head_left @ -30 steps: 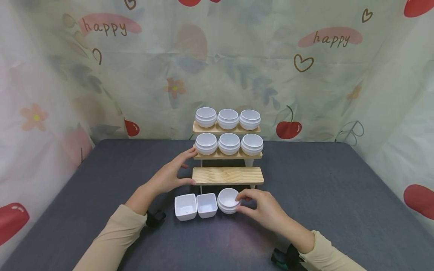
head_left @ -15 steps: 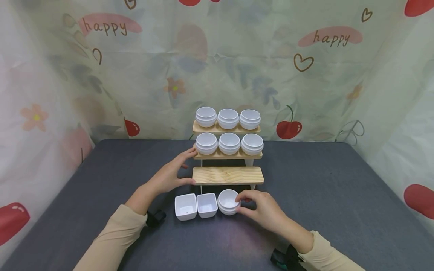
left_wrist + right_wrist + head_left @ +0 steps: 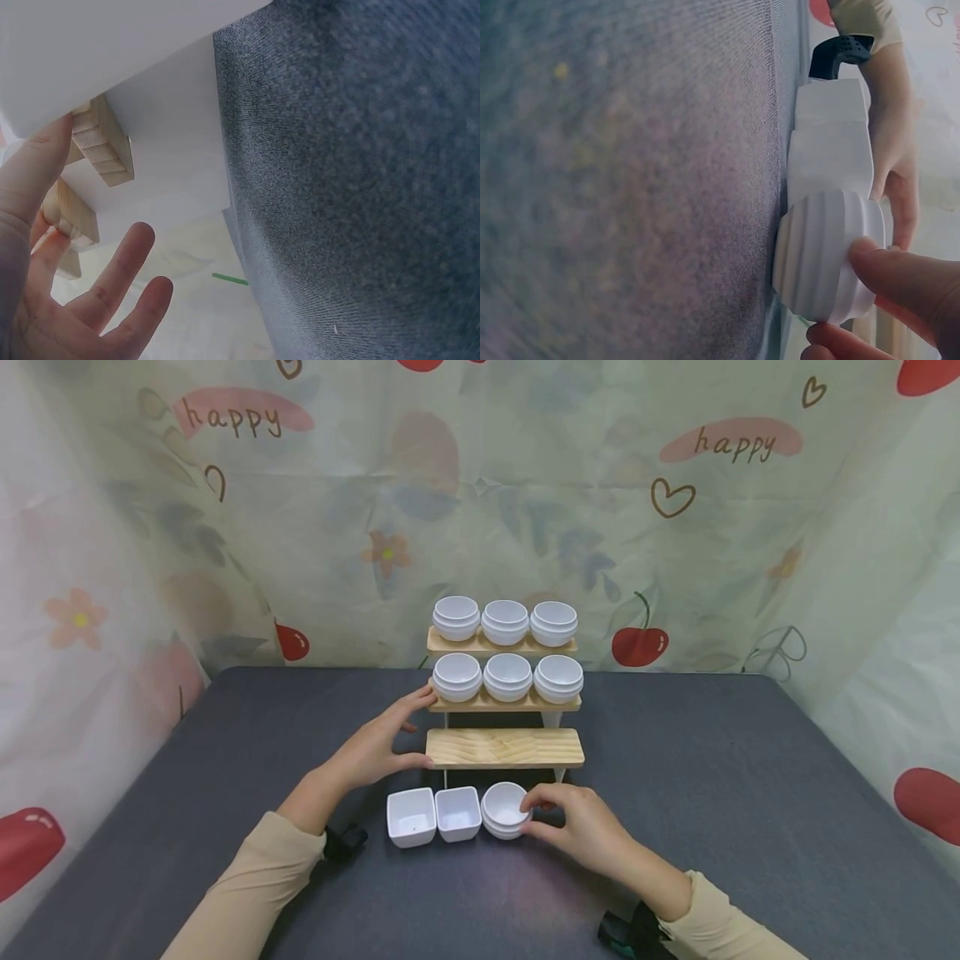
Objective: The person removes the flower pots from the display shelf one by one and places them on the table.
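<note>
A three-tier wooden rack [image 3: 504,748] stands mid-table; its top two shelves each carry three white ribbed round bowls [image 3: 507,677], and the lowest shelf is bare. My left hand [image 3: 378,745] rests against the rack's left end with straight fingers [image 3: 112,270], thumb on the lowest shelf. My right hand [image 3: 573,827] pinches the rim of a white ribbed round bowl [image 3: 504,810] [image 3: 829,259] sitting on the table in front of the rack. Two white square dishes [image 3: 433,815] [image 3: 831,146] sit side by side just left of that bowl.
The table [image 3: 712,793] has a dark grey cloth top. A patterned curtain [image 3: 480,485] with cherries and "happy" lettering hangs behind and on both sides. Black wrist straps [image 3: 341,843] show on both forearms.
The round bowl in my right hand has sunk slightly toward the table. My left hand has stayed on the rack.
</note>
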{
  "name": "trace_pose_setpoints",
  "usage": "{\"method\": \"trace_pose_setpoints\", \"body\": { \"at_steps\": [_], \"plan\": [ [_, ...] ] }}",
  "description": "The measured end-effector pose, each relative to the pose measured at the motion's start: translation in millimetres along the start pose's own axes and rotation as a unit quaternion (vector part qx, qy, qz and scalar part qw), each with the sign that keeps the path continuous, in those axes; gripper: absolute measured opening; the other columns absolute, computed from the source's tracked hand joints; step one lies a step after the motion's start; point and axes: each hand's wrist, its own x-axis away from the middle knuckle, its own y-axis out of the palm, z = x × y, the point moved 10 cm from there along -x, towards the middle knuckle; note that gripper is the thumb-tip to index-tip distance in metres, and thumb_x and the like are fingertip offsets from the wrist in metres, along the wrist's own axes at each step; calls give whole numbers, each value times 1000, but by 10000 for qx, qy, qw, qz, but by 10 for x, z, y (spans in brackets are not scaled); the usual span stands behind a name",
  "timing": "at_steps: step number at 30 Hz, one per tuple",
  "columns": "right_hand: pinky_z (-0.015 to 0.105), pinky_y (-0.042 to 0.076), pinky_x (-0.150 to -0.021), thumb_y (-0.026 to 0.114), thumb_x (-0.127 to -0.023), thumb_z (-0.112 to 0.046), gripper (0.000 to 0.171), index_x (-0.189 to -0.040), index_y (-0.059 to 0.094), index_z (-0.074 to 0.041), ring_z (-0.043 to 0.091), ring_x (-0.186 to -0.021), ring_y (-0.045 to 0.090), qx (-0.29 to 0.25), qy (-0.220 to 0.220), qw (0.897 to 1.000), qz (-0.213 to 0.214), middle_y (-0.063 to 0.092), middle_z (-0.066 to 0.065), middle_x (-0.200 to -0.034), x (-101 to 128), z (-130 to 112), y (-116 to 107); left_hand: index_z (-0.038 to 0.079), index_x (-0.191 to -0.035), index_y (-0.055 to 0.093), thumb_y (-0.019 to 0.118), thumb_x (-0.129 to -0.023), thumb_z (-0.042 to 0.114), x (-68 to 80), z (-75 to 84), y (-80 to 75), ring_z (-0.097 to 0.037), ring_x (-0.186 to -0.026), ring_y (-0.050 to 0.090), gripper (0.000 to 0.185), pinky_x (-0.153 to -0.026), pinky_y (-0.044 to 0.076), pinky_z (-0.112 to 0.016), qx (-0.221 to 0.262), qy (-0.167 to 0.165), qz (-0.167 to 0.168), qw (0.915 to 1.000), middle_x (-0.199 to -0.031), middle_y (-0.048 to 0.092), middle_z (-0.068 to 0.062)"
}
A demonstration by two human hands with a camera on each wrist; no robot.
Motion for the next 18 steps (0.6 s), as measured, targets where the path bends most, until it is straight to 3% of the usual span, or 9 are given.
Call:
{"method": "trace_pose_setpoints", "body": {
  "at_steps": [18],
  "plan": [
    [29,54,-73,75,-77,-19,14,-89,67,-18,14,-81,64,-3,95,9998,-150,69,-7,-87,2,3,20,18,-148,24,78,-74,23,-7,4,-7,-34,-115,57,91,-95,50,-48,-37,-4,-4,10000,-158,16,-6]
  ]
}}
